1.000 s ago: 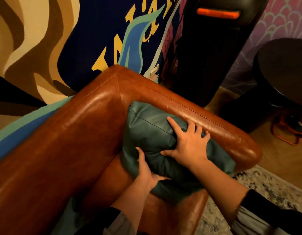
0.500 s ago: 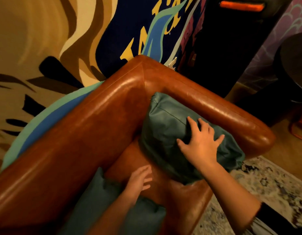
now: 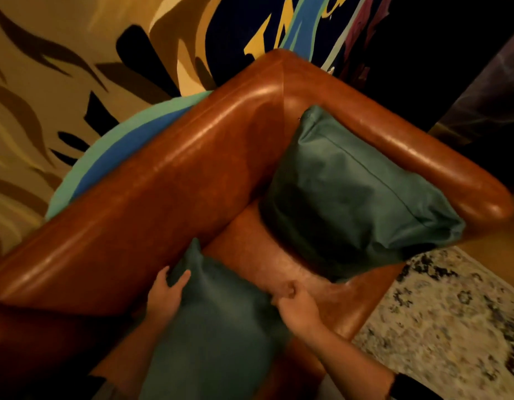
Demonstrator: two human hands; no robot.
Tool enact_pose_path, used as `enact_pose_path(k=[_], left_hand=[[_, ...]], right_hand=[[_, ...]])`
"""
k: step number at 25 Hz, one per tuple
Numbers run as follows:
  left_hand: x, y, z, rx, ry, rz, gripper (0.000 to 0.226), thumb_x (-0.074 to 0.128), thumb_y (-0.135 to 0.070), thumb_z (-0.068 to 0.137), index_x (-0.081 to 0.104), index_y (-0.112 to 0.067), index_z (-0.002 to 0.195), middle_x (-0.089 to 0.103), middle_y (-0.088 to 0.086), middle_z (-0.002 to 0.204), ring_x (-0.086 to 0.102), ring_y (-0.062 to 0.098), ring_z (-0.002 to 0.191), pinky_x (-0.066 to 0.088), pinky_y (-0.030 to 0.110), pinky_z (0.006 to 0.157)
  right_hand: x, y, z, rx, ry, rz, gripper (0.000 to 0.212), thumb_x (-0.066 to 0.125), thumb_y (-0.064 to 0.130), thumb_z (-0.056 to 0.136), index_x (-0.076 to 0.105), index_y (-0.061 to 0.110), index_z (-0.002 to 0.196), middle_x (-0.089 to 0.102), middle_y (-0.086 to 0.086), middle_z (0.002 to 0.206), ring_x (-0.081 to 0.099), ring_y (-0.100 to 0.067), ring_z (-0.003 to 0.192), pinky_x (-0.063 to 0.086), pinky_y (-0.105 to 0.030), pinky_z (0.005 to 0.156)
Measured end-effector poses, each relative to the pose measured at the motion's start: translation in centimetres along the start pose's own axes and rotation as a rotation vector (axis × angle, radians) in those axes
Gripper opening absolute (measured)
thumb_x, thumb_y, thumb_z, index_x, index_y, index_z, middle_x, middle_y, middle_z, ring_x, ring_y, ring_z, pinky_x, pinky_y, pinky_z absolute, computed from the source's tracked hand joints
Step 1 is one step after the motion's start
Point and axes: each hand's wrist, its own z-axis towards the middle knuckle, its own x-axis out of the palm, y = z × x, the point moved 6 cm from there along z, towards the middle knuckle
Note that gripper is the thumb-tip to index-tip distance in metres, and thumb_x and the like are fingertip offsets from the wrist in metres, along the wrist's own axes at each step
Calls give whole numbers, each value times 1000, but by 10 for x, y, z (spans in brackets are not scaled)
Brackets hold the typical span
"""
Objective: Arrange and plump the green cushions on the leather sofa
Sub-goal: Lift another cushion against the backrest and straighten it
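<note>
A green cushion (image 3: 351, 192) leans in the corner of the brown leather sofa (image 3: 169, 197), against the right armrest, with no hand on it. A second green cushion (image 3: 218, 327) stands on the seat nearer to me, by the backrest. My left hand (image 3: 165, 293) grips its upper left edge, fingers wrapped over the corner. My right hand (image 3: 296, 307) pinches its right edge with curled fingers. Both forearms reach in from the bottom of the frame.
Behind the sofa hangs a painted wall with tan, black, blue and yellow shapes (image 3: 77, 82). A tall dark object (image 3: 437, 67) stands past the armrest. A speckled pale rug (image 3: 446, 321) covers the floor at the right.
Both hands have left the corner cushion and come back to the nearer cushion, taking hold of its two sides. The view has swung left and down.
</note>
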Motion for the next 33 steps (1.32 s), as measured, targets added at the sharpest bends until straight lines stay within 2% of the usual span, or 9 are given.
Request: enact_pose_path(k=[3, 5, 9, 18, 22, 25, 29, 31, 33], left_hand=[[1, 50, 34, -95, 102, 110, 122, 62, -94, 55, 32, -30, 154, 47, 3, 156, 48, 32, 139, 35, 55, 118], [0, 63, 45, -107, 112, 98, 128, 58, -99, 49, 31, -32, 154, 45, 3, 157, 45, 32, 141, 31, 56, 120], [-7, 55, 31, -71, 90, 117, 118, 51, -96, 57, 40, -27, 152, 45, 6, 156, 45, 35, 140, 34, 55, 118], [-53, 41, -29, 36, -22, 167, 88, 23, -79, 89, 57, -15, 138, 58, 21, 138, 49, 43, 131, 37, 54, 112], [-87, 29, -67, 127, -292, 177, 59, 23, -32, 99, 36, -18, 155, 51, 27, 143, 46, 49, 129, 37, 61, 106], [-100, 30, -76, -44, -334, -171, 66, 37, 6, 99, 19, -14, 159, 38, 27, 154, 40, 49, 137, 34, 61, 110], [-114, 19, -89, -83, -451, -758, 52, 44, -61, 97, 56, -33, 139, 62, -2, 138, 55, 24, 132, 44, 39, 112], [-108, 4, -96, -122, -407, -1156, 41, 40, -65, 98, 65, -38, 115, 67, -16, 121, 60, 10, 121, 49, 23, 99], [-107, -9, -102, -111, -350, -1242, 42, 33, -62, 100, 64, -38, 115, 63, -10, 135, 55, 15, 129, 43, 35, 112]], right_hand=[[29, -61, 16, 157, 9, 102, 73, 62, 60, 41, 60, 26, 106, 72, -11, 115, 69, -36, 108, 57, -49, 97], [36, -73, 0, 245, -32, 300, 72, 76, 56, 59, 55, 24, 121, 65, -11, 125, 65, -36, 110, 58, -55, 92], [59, -83, -35, 581, 142, 557, 89, 76, 72, 75, 44, 22, 141, 53, -11, 143, 52, -44, 133, 53, -63, 82], [76, -43, -42, 485, 215, 653, 119, 72, 94, 43, 63, 25, 139, 70, -10, 136, 60, -36, 126, 38, -55, 111], [60, 56, -45, 167, 255, 638, 52, 69, 63, 86, 75, 16, 107, 83, -9, 82, 79, -28, 75, 56, -36, 77], [46, 131, -43, -69, 209, 653, 62, 87, 57, 73, 73, 16, 117, 82, -9, 108, 80, -29, 94, 60, -50, 92], [38, 200, -56, -324, 152, 505, 67, 90, 57, 64, 68, 29, 121, 79, 6, 117, 76, -14, 107, 57, -43, 99], [38, 224, -63, -400, 187, 463, 55, 86, 46, 78, 63, 30, 126, 77, 9, 119, 73, -6, 102, 54, -31, 84], [40, 239, -63, -438, 222, 425, 52, 85, 37, 82, 60, 32, 127, 75, 9, 119, 72, -6, 102, 54, -30, 82]])
